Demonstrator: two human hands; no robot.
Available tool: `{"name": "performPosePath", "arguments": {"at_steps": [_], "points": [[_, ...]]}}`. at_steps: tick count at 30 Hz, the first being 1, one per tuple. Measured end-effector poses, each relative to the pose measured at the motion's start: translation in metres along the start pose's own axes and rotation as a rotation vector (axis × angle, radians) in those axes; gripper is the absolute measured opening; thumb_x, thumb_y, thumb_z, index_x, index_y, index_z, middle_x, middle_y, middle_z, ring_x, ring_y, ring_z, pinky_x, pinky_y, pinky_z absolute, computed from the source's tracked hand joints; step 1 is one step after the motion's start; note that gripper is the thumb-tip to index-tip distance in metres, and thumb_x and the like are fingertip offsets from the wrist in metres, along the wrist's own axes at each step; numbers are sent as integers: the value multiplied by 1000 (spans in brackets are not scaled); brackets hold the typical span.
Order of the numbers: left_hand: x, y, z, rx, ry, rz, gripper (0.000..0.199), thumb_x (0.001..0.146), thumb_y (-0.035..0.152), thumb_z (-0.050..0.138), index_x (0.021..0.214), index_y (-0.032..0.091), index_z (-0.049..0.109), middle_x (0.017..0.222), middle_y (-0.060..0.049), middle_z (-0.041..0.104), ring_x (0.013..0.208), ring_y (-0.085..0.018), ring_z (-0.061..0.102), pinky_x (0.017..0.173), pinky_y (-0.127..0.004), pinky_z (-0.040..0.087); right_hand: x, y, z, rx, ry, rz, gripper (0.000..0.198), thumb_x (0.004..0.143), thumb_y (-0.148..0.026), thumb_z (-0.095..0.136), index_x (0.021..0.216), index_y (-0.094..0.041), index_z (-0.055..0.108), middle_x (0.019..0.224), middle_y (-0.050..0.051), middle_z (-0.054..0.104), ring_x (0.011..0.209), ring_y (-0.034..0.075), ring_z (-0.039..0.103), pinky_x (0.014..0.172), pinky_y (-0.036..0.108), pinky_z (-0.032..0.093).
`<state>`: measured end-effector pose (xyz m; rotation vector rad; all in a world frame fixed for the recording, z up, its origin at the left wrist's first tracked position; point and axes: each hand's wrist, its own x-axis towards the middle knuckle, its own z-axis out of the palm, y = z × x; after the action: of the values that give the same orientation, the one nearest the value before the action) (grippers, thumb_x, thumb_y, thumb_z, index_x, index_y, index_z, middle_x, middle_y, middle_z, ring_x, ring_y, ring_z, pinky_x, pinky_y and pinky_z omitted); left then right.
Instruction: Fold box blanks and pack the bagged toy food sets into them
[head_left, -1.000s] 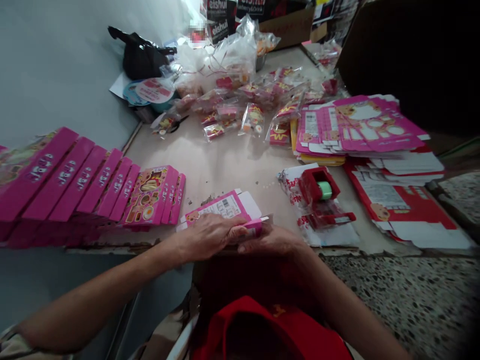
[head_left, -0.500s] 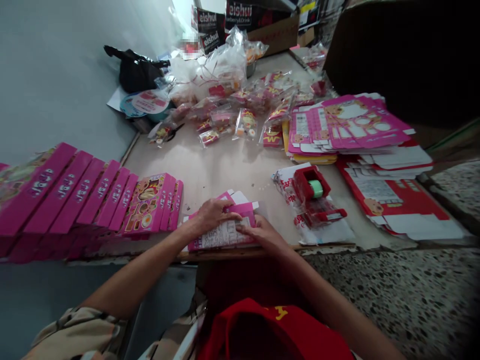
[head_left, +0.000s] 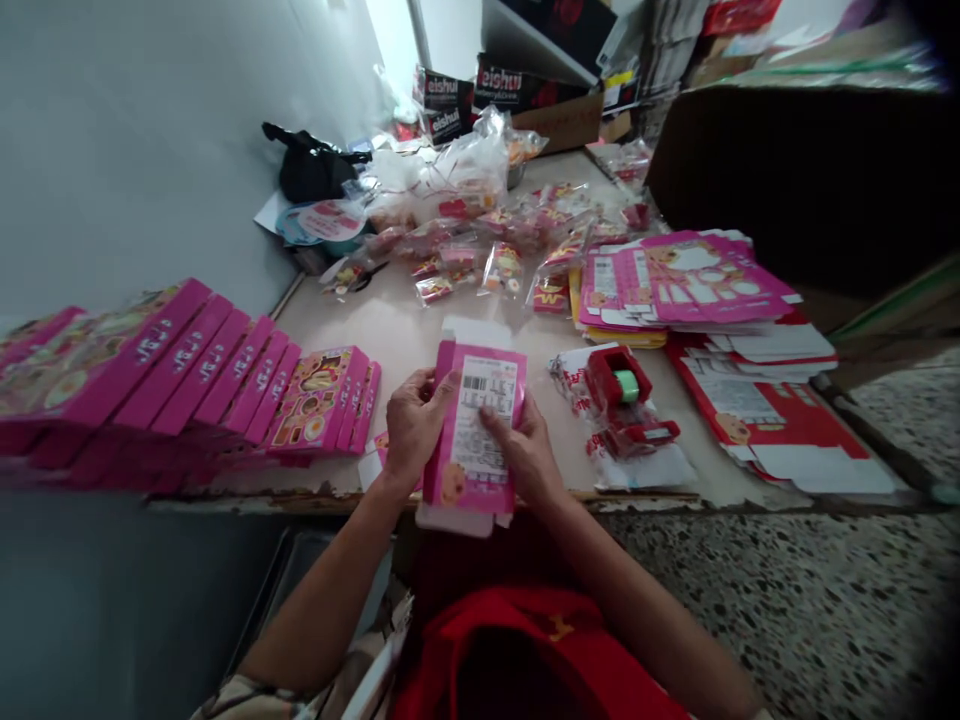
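A pink cardboard box [head_left: 480, 440] with a white printed label faces me, held upright between both hands over the table's front edge. White flaps stick out at its top and bottom. My left hand [head_left: 417, 425] grips its left side, thumb on the front. My right hand [head_left: 529, 450] holds its right side, thumb across the label. Behind my left wrist, part of another pink and white carton [head_left: 373, 468] lies on the table. To the right of my hands, a red tape dispenser [head_left: 624, 385] with a green roll rests on a white plastic bag [head_left: 652, 474].
Rows of filled pink boxes [head_left: 180, 365] stand on the left. Flat pink cartons [head_left: 690, 280] and red cartons [head_left: 795, 425] are stacked on the right. Small clear packets [head_left: 504, 268] lie across the back, near a black bag [head_left: 315, 168] and black printed cartons [head_left: 502, 85].
A pink carton that lay flat on the table under my hands is now lifted and turned upright toward me. Both hands have moved to its sides. The camera view has shifted.
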<state>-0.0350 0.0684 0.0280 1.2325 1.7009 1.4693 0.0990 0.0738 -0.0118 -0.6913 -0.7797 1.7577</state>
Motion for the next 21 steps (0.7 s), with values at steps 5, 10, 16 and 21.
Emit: {"name": "performPosePath", "arguments": {"at_steps": [5,10,16,21], "points": [[-25,-19,-18,90,134,102,52,91,43,72,136,23,58,125,-9,71,115,-24,68,96,-36,56,-33,4,-20,-189,-141,164,51,91,-52,72,135,-29,58,124,6,74,103,26,73,90,42,61],[-67,-30,-17,-159,-2,-68,47,101,55,52,137,25,61,137,-9,66,124,-26,64,102,-37,54,-52,-12,-18,-187,-147,153,69,98,-55,59,160,-40,32,137,4,68,113,23,69,101,43,56],[-73,-42,-30,-386,-312,-252,52,100,63,47,127,24,67,122,-10,71,110,-25,69,92,-36,57,-42,-6,-24,-199,-39,236,46,96,-61,59,132,-32,58,88,1,74,69,21,69,64,34,58],[-63,-63,-26,-344,-232,-275,30,94,48,67,102,20,75,123,-7,65,114,-22,64,88,-27,56,-31,10,-36,-415,29,171,41,95,-64,57,96,-24,63,79,2,69,66,19,62,58,30,53]]}}
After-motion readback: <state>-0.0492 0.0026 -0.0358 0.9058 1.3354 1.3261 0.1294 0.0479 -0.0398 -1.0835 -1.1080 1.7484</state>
